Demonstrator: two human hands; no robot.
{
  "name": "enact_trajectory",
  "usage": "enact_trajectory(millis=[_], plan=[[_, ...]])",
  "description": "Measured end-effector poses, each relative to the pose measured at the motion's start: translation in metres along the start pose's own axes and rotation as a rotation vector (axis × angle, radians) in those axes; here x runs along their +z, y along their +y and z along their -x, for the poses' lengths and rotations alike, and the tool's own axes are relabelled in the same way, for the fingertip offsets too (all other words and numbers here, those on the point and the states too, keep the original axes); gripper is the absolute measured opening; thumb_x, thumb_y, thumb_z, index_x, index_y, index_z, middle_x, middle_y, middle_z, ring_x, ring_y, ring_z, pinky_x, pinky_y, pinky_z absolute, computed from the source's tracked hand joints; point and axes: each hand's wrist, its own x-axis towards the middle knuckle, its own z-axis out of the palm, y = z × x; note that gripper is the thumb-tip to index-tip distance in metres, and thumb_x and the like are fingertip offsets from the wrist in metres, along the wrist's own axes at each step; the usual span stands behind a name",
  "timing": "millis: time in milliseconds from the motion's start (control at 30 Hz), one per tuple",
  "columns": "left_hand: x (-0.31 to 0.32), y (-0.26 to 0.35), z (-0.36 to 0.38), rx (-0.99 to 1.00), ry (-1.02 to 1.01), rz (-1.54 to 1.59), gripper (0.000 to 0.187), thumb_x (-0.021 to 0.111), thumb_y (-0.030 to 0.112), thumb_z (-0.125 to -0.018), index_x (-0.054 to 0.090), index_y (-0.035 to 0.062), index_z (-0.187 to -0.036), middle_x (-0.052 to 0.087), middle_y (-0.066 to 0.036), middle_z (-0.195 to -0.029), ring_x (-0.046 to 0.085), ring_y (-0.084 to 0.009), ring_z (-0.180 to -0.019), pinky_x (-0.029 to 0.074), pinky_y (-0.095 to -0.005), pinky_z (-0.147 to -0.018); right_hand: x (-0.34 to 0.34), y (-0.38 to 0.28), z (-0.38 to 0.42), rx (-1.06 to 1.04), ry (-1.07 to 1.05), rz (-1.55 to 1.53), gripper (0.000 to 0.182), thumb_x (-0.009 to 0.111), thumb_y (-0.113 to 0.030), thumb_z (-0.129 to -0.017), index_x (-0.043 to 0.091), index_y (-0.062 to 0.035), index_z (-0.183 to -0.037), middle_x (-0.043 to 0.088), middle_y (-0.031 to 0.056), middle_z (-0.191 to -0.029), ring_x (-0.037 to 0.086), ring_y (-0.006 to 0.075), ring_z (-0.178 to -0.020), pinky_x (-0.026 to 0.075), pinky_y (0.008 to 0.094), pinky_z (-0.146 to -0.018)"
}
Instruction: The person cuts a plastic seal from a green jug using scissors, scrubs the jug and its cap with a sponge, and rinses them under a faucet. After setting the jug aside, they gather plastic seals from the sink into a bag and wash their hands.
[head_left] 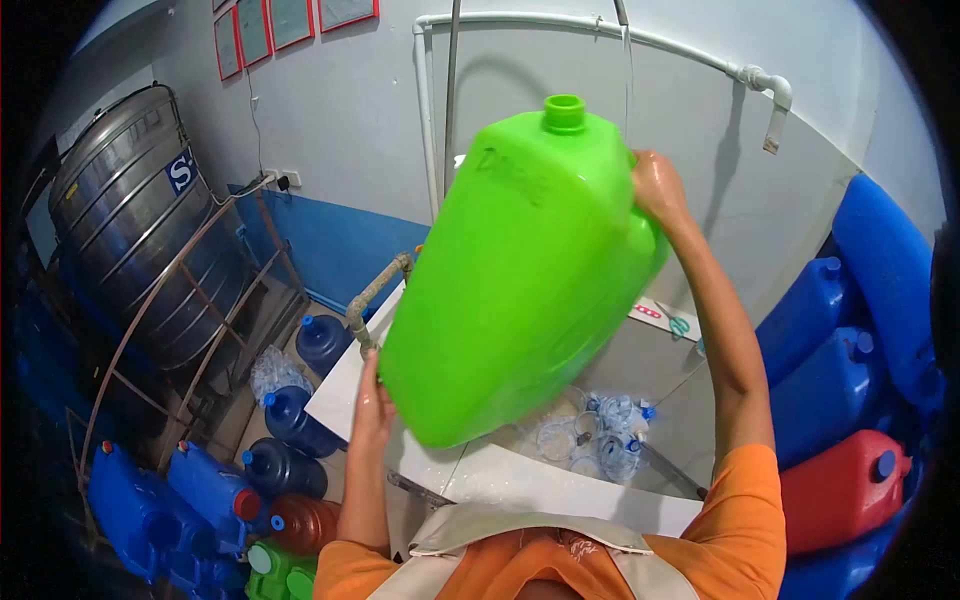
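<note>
A large bright green plastic jerrycan [520,270] is held up tilted in front of me, its uncapped neck toward the top. My right hand [658,185] is wrapped round its handle at the upper right; part of the fingers is hidden behind the plastic. Against the lower left edge of the jerrycan rests my left hand [374,402], holding it from the side and below, with its fingers partly hidden. Dark marks are written near the jerrycan's top. Below it, several clear plastic pieces [600,440] with blue parts lie in a white-edged basin [540,480].
Blue jerrycans [815,390] and a red one [840,490] stand at the right. On the left are blue bottles [295,415], more jerrycans [130,500] and a steel tank [140,220]. A tap pipe [375,295] rises by the basin. Scissors [679,325] lie on the far ledge.
</note>
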Motion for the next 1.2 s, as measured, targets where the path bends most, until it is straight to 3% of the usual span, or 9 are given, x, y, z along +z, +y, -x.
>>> enact_trajectory(millis=[133,233,367,467,633,800,867,1033,1200], plan=[[0.023,-0.062,0.005,-0.047,0.006,0.187,0.056,0.041,0.049,-0.089,0.044,0.0023,-0.120,0.058,-0.012,-0.106,0.058,-0.0182,-0.096,0.046,-0.0342,-0.085,0.013,0.014,-0.009,-0.119,0.108,-0.048,0.039,0.064,-0.041,-0.066,0.067,-0.0058,-0.083,0.063,0.0193,-0.081,0.060,0.0363,-0.076,0.047,0.0427,-0.066],[0.011,-0.059,0.026,-0.168,0.032,0.247,0.056,0.041,0.047,-0.089,0.044,0.0017,-0.121,0.058,-0.014,-0.108,0.057,-0.0203,-0.099,0.045,-0.0345,-0.088,0.029,0.013,-0.006,-0.053,-0.158,0.227,0.039,0.065,-0.041,-0.066,0.067,-0.0058,-0.083,0.063,0.0194,-0.080,0.060,0.0365,-0.076,0.047,0.0427,-0.066],[0.003,0.011,0.029,0.041,0.049,0.155,0.051,0.041,0.043,-0.090,0.044,0.0010,-0.119,0.057,-0.014,-0.109,0.059,-0.0212,-0.095,0.047,-0.0309,-0.083,-0.005,-0.014,0.015,-0.015,-0.168,0.055,0.038,0.065,-0.040,-0.066,0.067,-0.0055,-0.082,0.063,0.0196,-0.079,0.060,0.0365,-0.075,0.047,0.0430,-0.065],[-0.009,-0.023,-0.001,0.121,0.065,0.106,0.047,0.041,0.042,-0.091,0.046,0.0028,-0.117,0.058,-0.010,-0.105,0.059,-0.0176,-0.087,0.048,-0.0284,-0.075,-0.003,-0.013,0.008,0.009,0.023,-0.007,0.038,0.065,-0.041,-0.067,0.067,-0.0059,-0.082,0.064,0.0188,-0.079,0.060,0.0362,-0.075,0.047,0.0434,-0.065],[0.001,-0.060,0.028,-0.146,0.124,0.325,0.043,0.041,0.039,-0.091,0.049,0.0027,-0.113,0.059,-0.009,-0.101,0.059,-0.0174,-0.086,0.048,-0.0290,-0.074,0.038,0.002,0.007,-0.057,-0.212,0.204,0.039,0.064,-0.042,-0.068,0.066,-0.0052,-0.082,0.063,0.0191,-0.079,0.061,0.0353,-0.075,0.047,0.0429,-0.065],[0.010,0.025,0.032,0.120,0.085,0.210,0.041,0.040,0.038,-0.091,0.052,0.0023,-0.108,0.060,-0.011,-0.102,0.060,-0.0195,-0.091,0.049,-0.0288,-0.079,-0.013,-0.034,0.011,0.007,-0.140,0.025,0.042,0.064,-0.044,-0.068,0.066,-0.0046,-0.083,0.064,0.0189,-0.079,0.061,0.0353,-0.076,0.047,0.0431,-0.066],[-0.012,-0.012,0.001,0.152,0.094,0.194,0.041,0.039,0.039,-0.091,0.052,0.0029,-0.107,0.059,-0.010,-0.099,0.059,-0.0193,-0.088,0.049,-0.0285,-0.077,-0.010,-0.034,0.003,0.023,-0.123,-0.065,0.043,0.065,-0.044,-0.067,0.066,-0.0047,-0.083,0.064,0.0186,-0.079,0.061,0.0352,-0.076,0.047,0.0433,-0.066],[0.013,-0.048,0.018,-0.080,0.208,0.305,0.041,0.042,0.040,-0.090,0.048,0.0066,-0.111,0.058,-0.007,-0.097,0.058,-0.0153,-0.079,0.048,-0.0264,-0.069,0.050,0.021,-0.004,-0.050,-0.263,0.099,0.044,0.061,-0.036,-0.068,0.062,-0.0018,-0.095,0.063,0.0205,-0.087,0.060,0.0344,-0.082,0.047,0.0417,-0.071],[0.013,0.016,0.014,0.271,0.091,0.026,0.047,0.039,0.039,-0.089,0.045,0.0038,-0.120,0.053,-0.013,-0.113,0.057,-0.0212,-0.096,0.047,-0.0302,-0.081,0.055,0.130,0.084,-0.032,-0.080,-0.525,0.046,0.060,-0.024,-0.075,0.052,0.0008,-0.113,0.060,0.0151,-0.105,0.058,0.0230,-0.092,0.044,0.0356,-0.081]])
